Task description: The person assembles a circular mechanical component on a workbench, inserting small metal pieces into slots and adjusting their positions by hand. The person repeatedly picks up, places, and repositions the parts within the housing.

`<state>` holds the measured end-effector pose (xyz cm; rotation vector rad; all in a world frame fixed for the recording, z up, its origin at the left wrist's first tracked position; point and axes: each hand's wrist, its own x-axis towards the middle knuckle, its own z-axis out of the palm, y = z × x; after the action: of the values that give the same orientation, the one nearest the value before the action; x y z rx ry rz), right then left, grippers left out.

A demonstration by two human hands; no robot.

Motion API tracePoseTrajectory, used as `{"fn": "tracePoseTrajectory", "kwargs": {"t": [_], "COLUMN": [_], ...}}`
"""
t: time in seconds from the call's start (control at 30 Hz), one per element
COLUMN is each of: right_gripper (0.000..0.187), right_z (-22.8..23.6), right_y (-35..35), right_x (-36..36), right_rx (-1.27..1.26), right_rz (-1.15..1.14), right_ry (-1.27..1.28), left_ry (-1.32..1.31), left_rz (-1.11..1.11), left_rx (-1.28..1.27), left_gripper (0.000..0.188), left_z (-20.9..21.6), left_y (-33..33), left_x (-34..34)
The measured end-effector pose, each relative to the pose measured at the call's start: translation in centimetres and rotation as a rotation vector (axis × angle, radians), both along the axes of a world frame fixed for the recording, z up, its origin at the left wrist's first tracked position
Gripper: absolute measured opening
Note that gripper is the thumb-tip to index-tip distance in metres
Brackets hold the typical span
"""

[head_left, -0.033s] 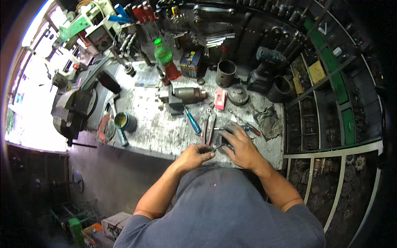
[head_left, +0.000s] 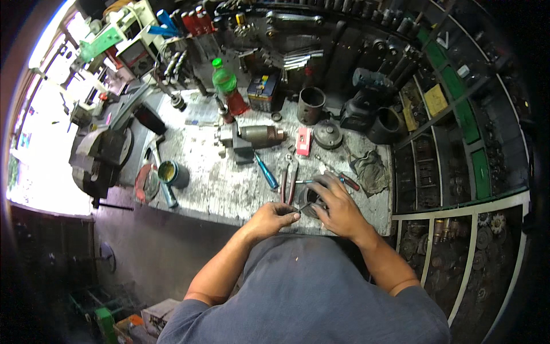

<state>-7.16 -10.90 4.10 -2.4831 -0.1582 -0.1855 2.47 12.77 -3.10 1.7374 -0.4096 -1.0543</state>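
Observation:
A round dark metal part [head_left: 312, 210] with a hollow middle lies at the bench's near edge. My right hand [head_left: 339, 207] rests over its right side, fingers curled around the rim. Left of it, my left hand [head_left: 271, 220] pinches a thin dark piece between thumb and forefinger. That piece points at the part's hollow; its kind is too small to make out. Just beyond my hands lie pliers with red handles [head_left: 288, 182], a blue-handled screwdriver [head_left: 267, 173] and a red-handled tool [head_left: 349, 182].
A motor armature [head_left: 262, 135] in a dark block, a red box [head_left: 303, 141], a round metal cover [head_left: 328, 135] and a rag [head_left: 370, 172] lie farther back. At left stand a vise [head_left: 97, 157], a grease can [head_left: 176, 174] and a hammer [head_left: 168, 194]. Parts shelves [head_left: 475, 207] line the right.
My right hand's fingers have shifted slightly, showing more of the round part's hollow. My left hand keeps its pinch, a little lower. The whole view has shifted slightly.

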Motion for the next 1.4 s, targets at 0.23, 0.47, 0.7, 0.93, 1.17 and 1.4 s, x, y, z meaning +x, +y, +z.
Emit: {"fn": "tracePoseTrajectory", "kwargs": {"t": [0.23, 0.47, 0.7, 0.93, 1.17, 1.4], "right_gripper": [0.063, 0.065, 0.059, 0.054, 0.050, 0.046], "right_z": [2.6, 2.0, 1.1, -2.5, -4.7, -9.6], "right_y": [3.6, 9.4, 11.5, 15.0, 23.7, 35.4], "right_x": [-3.7, -6.6, -8.0, -7.8, -7.0, -1.6], "right_rx": [0.039, 0.063, 0.142, 0.241, 0.239, 0.115], "right_rz": [-0.299, -0.285, -0.065, 0.222, 0.537, 0.732], "right_ry": [-0.087, -0.098, -0.034, 0.052, 0.155, 0.220], "left_ry": [0.040, -0.354, -0.369, -0.400, 0.029, 0.698], "left_rz": [-0.188, -0.284, 0.081, 0.465, 0.628, 0.739], "left_rx": [0.020, -0.045, -0.134, 0.458, 1.059, 1.032], "left_gripper": [0.043, 0.046, 0.068, 0.064, 0.068, 0.061], "left_z": [-2.1, -2.5, -3.8, -9.6, -21.2, -28.9], "left_y": [-1.4, -1.9, 4.2, 24.4, 47.5, 54.5], "left_x": [3.4, 4.5, 1.0, -10.5, -32.1, -52.7]}}
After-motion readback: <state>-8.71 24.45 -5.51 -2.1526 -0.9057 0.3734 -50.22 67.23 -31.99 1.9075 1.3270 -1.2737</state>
